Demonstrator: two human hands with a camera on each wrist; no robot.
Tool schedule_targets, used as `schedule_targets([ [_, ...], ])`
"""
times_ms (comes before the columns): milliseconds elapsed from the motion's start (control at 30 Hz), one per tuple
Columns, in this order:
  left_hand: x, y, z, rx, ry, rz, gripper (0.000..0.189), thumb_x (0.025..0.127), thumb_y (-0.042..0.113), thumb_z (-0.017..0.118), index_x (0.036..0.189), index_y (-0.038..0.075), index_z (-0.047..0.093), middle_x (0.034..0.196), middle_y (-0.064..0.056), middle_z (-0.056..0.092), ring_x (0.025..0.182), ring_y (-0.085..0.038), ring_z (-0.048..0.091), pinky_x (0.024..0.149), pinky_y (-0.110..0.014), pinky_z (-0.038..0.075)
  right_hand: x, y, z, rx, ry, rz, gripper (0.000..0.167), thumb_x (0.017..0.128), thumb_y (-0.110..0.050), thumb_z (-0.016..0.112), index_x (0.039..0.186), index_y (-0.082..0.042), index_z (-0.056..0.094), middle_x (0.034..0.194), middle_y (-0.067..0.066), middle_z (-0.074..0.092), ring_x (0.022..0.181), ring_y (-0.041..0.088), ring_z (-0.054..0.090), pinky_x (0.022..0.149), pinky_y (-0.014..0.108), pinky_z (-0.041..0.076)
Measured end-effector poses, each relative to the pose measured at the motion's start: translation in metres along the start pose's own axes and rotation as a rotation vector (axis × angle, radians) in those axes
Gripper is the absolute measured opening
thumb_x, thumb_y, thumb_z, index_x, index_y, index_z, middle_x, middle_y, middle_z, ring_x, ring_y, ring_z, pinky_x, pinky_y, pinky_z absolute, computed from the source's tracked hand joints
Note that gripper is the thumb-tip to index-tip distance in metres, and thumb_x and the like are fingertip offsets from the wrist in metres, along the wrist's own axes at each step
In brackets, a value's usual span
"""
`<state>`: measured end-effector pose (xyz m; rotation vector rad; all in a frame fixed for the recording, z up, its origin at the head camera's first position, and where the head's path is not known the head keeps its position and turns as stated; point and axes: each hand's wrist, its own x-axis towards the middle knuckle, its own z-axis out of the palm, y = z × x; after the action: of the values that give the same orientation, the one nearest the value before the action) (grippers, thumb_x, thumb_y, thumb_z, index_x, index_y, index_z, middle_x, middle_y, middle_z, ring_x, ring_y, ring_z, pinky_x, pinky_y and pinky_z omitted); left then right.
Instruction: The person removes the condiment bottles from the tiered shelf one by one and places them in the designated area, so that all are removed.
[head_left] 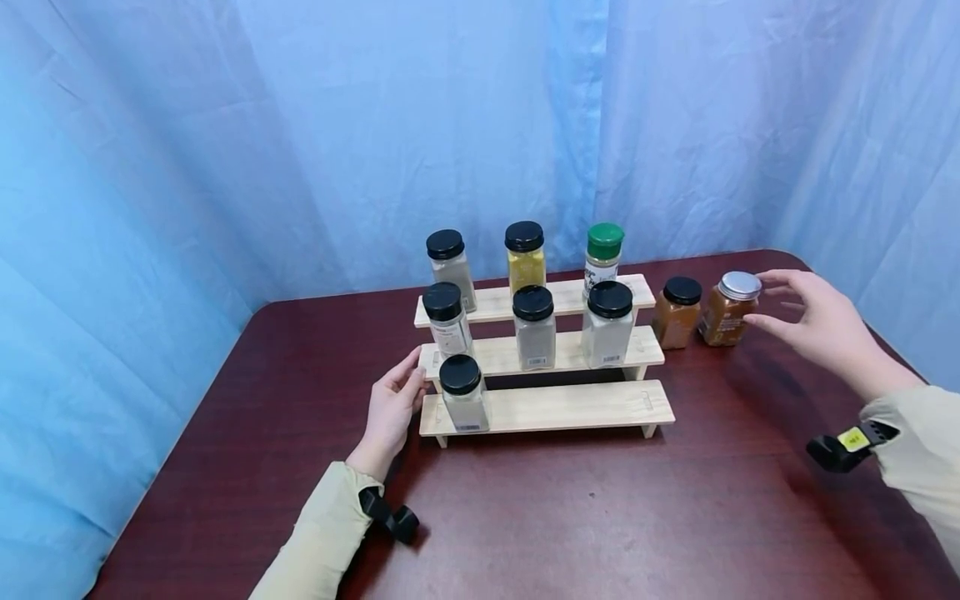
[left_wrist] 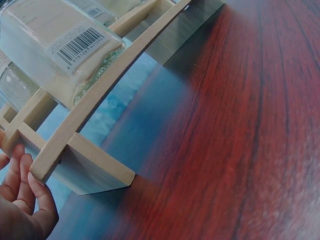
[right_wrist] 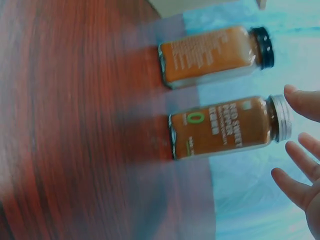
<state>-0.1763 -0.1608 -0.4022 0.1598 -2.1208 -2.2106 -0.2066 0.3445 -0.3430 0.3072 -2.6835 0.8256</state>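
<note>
A three-step wooden spice rack (head_left: 570, 406) stands on the table. My left hand (head_left: 393, 404) grips its left end, fingertips on the shelf edges, as the left wrist view also shows. Right of the rack, a red sweet pepper jar (head_left: 724, 318) with a silver lid stands upright beside a black-lidded jar (head_left: 675, 321) of orange-brown powder. My right hand (head_left: 821, 325) is at the silver-lidded jar's right side, thumb and fingers spread. In the right wrist view, thumb and fingers lie either side of the silver lid (right_wrist: 282, 118), not closed round it.
The top shelf carries a black-lidded jar (head_left: 452, 271), a yellow jar (head_left: 527, 268) and a green-lidded jar (head_left: 602, 271). Three black-lidded jars stand on the middle shelf, and a pale jar (head_left: 467, 408) at the bottom shelf's left. Blue curtains (head_left: 420, 125) hang behind the dark red table (head_left: 570, 517).
</note>
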Motion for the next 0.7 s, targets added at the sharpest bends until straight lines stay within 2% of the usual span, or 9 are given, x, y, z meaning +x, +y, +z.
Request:
schedule_targets([
  [33, 0.0, 0.0, 0.0, 0.001, 0.002, 0.002, 0.044, 0.098, 0.008, 0.05, 0.141, 0.007, 0.045, 0.074, 0.009, 0.054, 0.066, -0.001, 0.052, 0.058, -0.016, 0.04, -0.001, -0.001, -0.001, 0.017, 0.005, -0.002, 0.054, 0.081, -0.011, 0.074, 0.127, 0.005, 0.049, 0.12, 0.027, 0.052, 0.099, 0.008, 0.056, 0.075, 0.006, 0.039],
  [67, 0.0, 0.0, 0.0, 0.0, 0.003, 0.002, 0.044, 0.098, 0.008, 0.05, 0.141, 0.007, 0.045, 0.074, 0.009, 0.054, 0.066, -0.001, 0.052, 0.058, -0.016, 0.04, -0.003, -0.003, -0.001, 0.032, 0.01, -0.006, 0.054, 0.081, -0.01, 0.074, 0.126, 0.006, 0.049, 0.119, 0.028, 0.052, 0.097, -0.004, 0.053, 0.075, 0.004, 0.038],
  [100, 0.0, 0.0, 0.0, 0.002, 0.003, 0.002, 0.044, 0.098, 0.008, 0.05, 0.141, 0.007, 0.045, 0.074, 0.009, 0.054, 0.066, 0.0, 0.052, 0.058, -0.015, 0.04, -0.004, -0.005, -0.001, 0.039, 0.02, -0.011, 0.053, 0.081, -0.009, 0.074, 0.126, 0.006, 0.05, 0.119, 0.028, 0.052, 0.093, -0.015, 0.048, 0.071, -0.002, 0.032],
  [167, 0.0, 0.001, 0.001, 0.007, 0.002, 0.004, 0.044, 0.098, 0.008, 0.05, 0.141, 0.007, 0.045, 0.074, 0.009, 0.054, 0.066, 0.0, 0.052, 0.058, -0.015, 0.04, -0.008, -0.01, -0.001, 0.058, 0.041, -0.021, 0.051, 0.081, -0.007, 0.074, 0.124, 0.006, 0.051, 0.118, 0.027, 0.053, 0.088, -0.028, 0.033, 0.071, -0.005, 0.028],
  [267, 0.001, 0.001, 0.001, 0.009, -0.001, 0.012, 0.044, 0.098, 0.008, 0.05, 0.141, 0.006, 0.045, 0.074, 0.009, 0.053, 0.067, 0.0, 0.053, 0.058, -0.015, 0.041, -0.012, -0.021, 0.002, 0.085, 0.084, -0.056, 0.049, 0.079, -0.002, 0.074, 0.122, 0.006, 0.053, 0.116, 0.019, 0.054, 0.089, -0.029, 0.036, 0.073, -0.006, 0.029],
  [433, 0.001, 0.0, 0.001, 0.008, 0.008, 0.017, 0.044, 0.097, 0.007, 0.051, 0.141, 0.006, 0.046, 0.074, 0.01, 0.054, 0.068, 0.0, 0.054, 0.059, -0.014, 0.042, -0.016, -0.044, 0.009, 0.143, 0.15, -0.151, 0.048, 0.074, 0.008, 0.074, 0.118, 0.003, 0.057, 0.109, -0.015, 0.052, 0.092, -0.025, 0.044, 0.077, -0.004, 0.033],
  [533, 0.0, 0.0, 0.002, 0.0, 0.016, 0.013, 0.043, 0.097, 0.007, 0.051, 0.14, 0.007, 0.047, 0.074, 0.01, 0.055, 0.068, 0.001, 0.054, 0.059, -0.014, 0.042, -0.019, -0.058, 0.012, 0.187, 0.169, -0.199, 0.05, 0.071, 0.013, 0.075, 0.116, -0.004, 0.061, 0.109, -0.018, 0.053, 0.093, -0.022, 0.048, 0.078, -0.002, 0.036],
  [600, 0.0, 0.0, 0.002, -0.001, 0.014, 0.016, 0.043, 0.097, 0.006, 0.05, 0.14, 0.006, 0.046, 0.074, 0.01, 0.055, 0.068, 0.001, 0.054, 0.058, -0.014, 0.042, -0.022, -0.067, 0.013, 0.206, 0.175, -0.229, 0.053, 0.069, 0.015, 0.075, 0.115, -0.008, 0.062, 0.109, -0.014, 0.056, 0.093, -0.02, 0.051, 0.078, -0.001, 0.038],
  [700, -0.001, 0.0, 0.001, 0.0, 0.012, 0.019, 0.043, 0.097, 0.006, 0.05, 0.141, 0.005, 0.045, 0.074, 0.01, 0.055, 0.067, 0.001, 0.054, 0.058, -0.014, 0.042, -0.025, -0.082, 0.015, 0.219, 0.178, -0.276, 0.055, 0.067, 0.018, 0.075, 0.114, -0.008, 0.063, 0.112, -0.016, 0.056, 0.096, -0.018, 0.052, 0.078, 0.0, 0.04],
])
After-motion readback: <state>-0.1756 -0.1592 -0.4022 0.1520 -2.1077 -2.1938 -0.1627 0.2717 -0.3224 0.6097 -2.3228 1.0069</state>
